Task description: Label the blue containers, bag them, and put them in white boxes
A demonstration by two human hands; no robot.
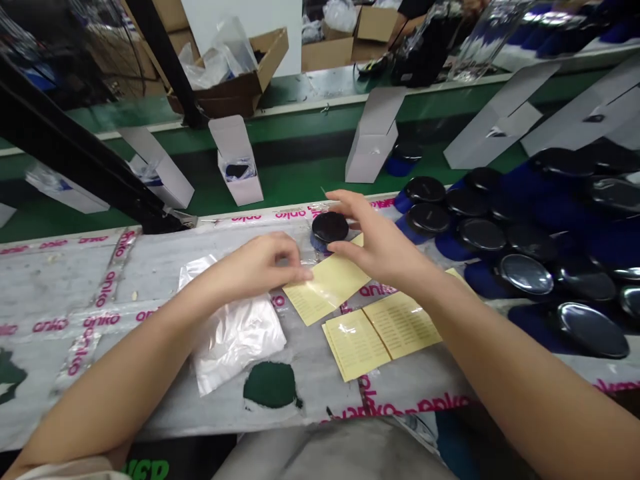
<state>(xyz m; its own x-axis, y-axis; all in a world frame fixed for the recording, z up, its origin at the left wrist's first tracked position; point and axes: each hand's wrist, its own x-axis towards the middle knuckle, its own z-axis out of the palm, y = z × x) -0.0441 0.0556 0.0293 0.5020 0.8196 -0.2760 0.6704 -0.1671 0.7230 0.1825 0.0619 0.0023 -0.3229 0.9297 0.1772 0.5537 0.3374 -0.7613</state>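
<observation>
A dark blue container with a round black top [330, 228] stands upright near the table's far edge. My right hand [373, 237] is beside it on the right, fingers apart, thumb close to its side; whether they touch I cannot tell. My left hand [263, 265] is curled, thumb and fingertips pressed together over the left part of a yellow label sheet [325, 290]. What the pinch holds, if anything, is too small to make out. Nearer to me lie more yellow label sheets [383, 333], partly under my right forearm. A stack of clear plastic bags [240, 340] lies below my left wrist.
Many blue containers with black tops [483, 237] crowd the right side. Beyond the table edge, open white boxes [240, 187] stand on a green conveyor [300, 160]. A black post [75, 147] slants across the left. A cardboard box [240, 87] sits farther back.
</observation>
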